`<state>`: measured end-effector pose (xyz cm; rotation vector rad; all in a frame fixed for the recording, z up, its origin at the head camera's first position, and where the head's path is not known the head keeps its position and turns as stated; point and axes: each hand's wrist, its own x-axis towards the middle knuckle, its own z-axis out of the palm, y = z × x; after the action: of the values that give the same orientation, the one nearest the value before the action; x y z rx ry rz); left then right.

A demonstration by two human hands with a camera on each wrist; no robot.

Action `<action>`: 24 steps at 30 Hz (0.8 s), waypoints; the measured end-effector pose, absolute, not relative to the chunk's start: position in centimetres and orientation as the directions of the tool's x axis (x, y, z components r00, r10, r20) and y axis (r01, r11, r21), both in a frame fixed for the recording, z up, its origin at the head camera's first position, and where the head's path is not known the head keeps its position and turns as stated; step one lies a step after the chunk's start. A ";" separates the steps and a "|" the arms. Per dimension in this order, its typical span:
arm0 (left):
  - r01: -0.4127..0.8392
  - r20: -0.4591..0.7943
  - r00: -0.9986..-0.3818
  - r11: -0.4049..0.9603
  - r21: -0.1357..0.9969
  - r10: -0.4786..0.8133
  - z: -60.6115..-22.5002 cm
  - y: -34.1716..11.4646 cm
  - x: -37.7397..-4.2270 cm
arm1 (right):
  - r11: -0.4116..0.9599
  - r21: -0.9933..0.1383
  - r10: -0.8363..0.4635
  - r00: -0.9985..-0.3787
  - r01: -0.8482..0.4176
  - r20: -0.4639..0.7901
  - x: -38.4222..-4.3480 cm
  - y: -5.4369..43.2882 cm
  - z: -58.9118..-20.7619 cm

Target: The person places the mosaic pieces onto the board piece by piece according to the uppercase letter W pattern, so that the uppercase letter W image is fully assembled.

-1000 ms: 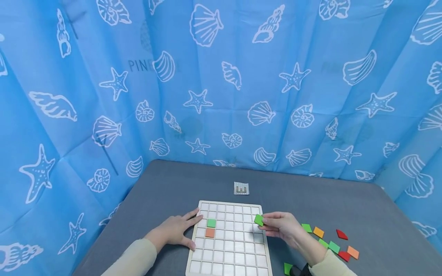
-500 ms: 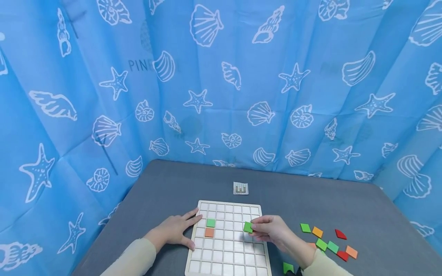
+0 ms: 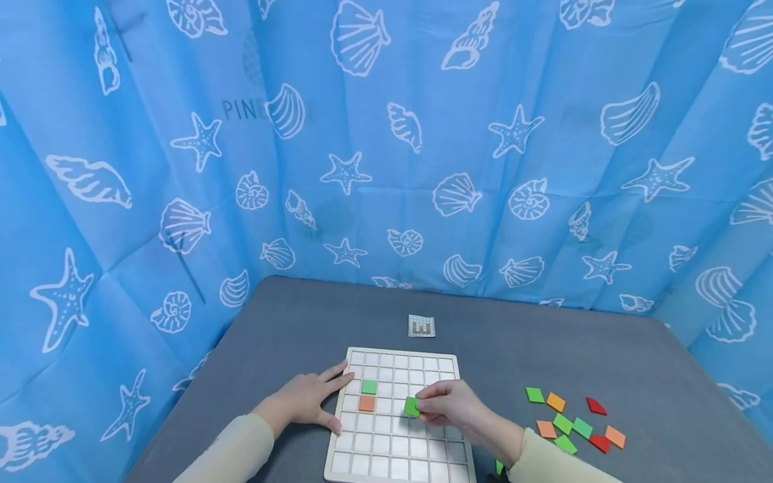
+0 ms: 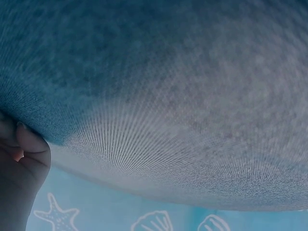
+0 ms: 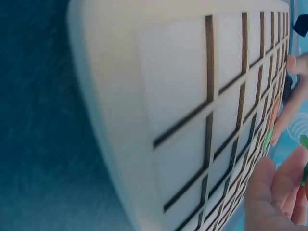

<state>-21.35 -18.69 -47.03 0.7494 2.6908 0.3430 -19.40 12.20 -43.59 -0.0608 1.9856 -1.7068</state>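
Note:
My right hand (image 3: 449, 404) pinches a green square tile (image 3: 412, 406) between thumb and fingers, over the middle of a white gridded board (image 3: 362, 463). In the right wrist view the same green tile (image 5: 304, 166) shows at the fingertips, partly cut off by the frame edge. My left hand (image 3: 306, 400) rests with spread, straight fingers on the board's left edge. Two tiles sit in the grid near that hand: a light green tile (image 3: 369, 387) and, directly below it, an orange tile (image 3: 366, 403).
Loose tiles lie on the grey table right of the board, among them a red quarter-round tile (image 3: 596, 406), a yellow-orange tile (image 3: 555, 402) and a teal-green tile (image 3: 582, 428). Behind the board lies a small printed card (image 3: 421, 327). A blue shell-patterned curtain (image 3: 386, 168) closes off the back.
My right hand has moved left across the board with the green tile, from the right edge to the middle. My left hand has stayed at the board's left edge.

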 end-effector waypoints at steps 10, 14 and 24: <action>0.454 -0.242 -0.814 0.838 0.303 0.528 -47.0 -18.6 -21.4 | 0.298 -0.916 -0.367 -0.854 0.268 -0.369 -19.2 10.1 -44.1; 0.451 -0.243 -0.817 0.842 0.297 0.523 -46.8 -18.5 -21.3 | 0.329 -0.912 -0.367 -0.857 0.243 -0.361 -19.2 9.1 -44.3; 0.438 -0.244 -0.827 0.852 0.286 0.507 -46.6 -18.3 -21.1 | 0.360 -0.911 -0.346 -0.878 0.202 -0.331 -19.2 6.8 -43.9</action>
<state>-21.13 -18.32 -46.64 0.7119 2.7166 0.3129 -19.20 6.76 -43.86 -0.1256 2.1536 -1.5402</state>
